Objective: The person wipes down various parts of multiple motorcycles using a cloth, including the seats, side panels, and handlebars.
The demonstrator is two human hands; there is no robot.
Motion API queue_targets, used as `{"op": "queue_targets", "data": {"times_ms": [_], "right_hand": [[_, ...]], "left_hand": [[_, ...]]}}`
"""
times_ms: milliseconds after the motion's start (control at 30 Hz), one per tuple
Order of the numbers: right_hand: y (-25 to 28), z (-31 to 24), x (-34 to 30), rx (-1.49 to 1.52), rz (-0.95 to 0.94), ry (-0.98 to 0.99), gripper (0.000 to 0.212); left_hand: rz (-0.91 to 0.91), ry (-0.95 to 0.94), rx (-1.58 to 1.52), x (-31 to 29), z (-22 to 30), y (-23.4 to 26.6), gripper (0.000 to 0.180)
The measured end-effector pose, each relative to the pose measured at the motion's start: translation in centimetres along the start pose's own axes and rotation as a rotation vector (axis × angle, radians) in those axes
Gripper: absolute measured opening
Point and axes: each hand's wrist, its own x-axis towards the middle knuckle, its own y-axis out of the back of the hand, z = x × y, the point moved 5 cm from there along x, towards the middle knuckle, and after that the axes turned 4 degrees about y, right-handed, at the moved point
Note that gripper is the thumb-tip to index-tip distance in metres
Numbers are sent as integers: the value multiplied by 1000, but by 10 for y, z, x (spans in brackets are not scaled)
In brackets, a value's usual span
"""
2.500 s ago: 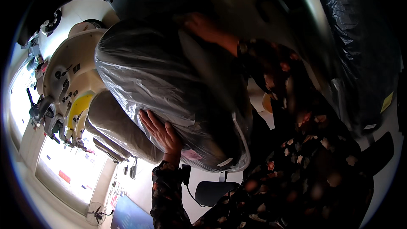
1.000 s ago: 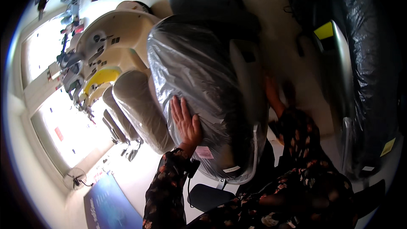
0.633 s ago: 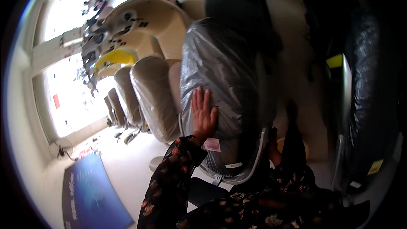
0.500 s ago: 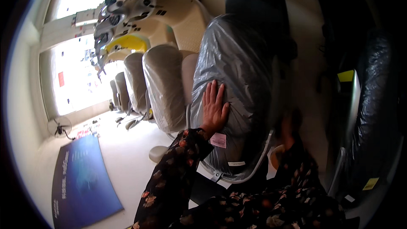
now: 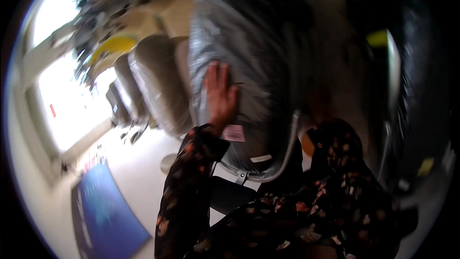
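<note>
A long scooter seat (image 5: 258,91) wrapped in grey plastic film lies in front of me. My left hand (image 5: 220,93) rests flat on its left half, fingers stretched out and a little apart, holding nothing. Just below the wrist, a pink label (image 5: 234,133) is stuck on the film. A curved metal grab rail (image 5: 289,146) runs round the near end of the seat. My right hand (image 5: 319,107) is beside the seat's right edge, past the rail; it is dark and blurred, so its fingers cannot be made out.
More scooters with film-wrapped seats (image 5: 163,84) stand in a row to the left, one with a yellow panel (image 5: 115,45). Another dark, wrapped seat (image 5: 417,81) is at the right. A blue poster board (image 5: 110,211) lies at the lower left. An orange round part (image 5: 307,144) shows beside the rail.
The whole view has shifted, so the seat and my hands sit higher and further left, with blur. My left hand stays flat on the same part of the seat.
</note>
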Motion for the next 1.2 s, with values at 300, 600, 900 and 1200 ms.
{"op": "queue_targets", "data": {"times_ms": [300,600,900,1200], "right_hand": [[-99,-32,-95,669,-275,-148,52],[175,-176,77,942,231,390,55],[134,-114,-152,705,317,677,74],[67,-45,-139,743,-82,458,55]], "left_hand": [[64,-96,92,-10,2,-6,68],[52,-103,102,-8,0,-7,71],[105,-137,117,-11,3,-1,68],[106,-167,129,-10,10,0,69]]}}
